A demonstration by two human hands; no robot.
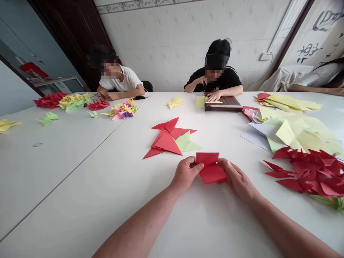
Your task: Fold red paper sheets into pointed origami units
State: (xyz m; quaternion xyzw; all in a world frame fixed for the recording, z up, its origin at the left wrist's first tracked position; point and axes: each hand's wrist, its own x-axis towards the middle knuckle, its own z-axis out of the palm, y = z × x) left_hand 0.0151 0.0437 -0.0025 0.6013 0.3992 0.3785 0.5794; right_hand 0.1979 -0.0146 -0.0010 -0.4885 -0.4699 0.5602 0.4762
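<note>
Between my two hands is a red sheet of paper, bent along a crease across its middle so the far half stands up. My left hand pinches its left edge with the thumb on top. The right edge is gripped by my right hand, thumb and fingers closed at the crease. Just beyond my hands lie several red folded triangles in a loose stack. A light green folded piece is partly under them.
A heap of red folded paper lies at the right, with yellow sheets behind it. Across the table, one person in black works at a paper cutter; another in white sits left near colourful folded pieces.
</note>
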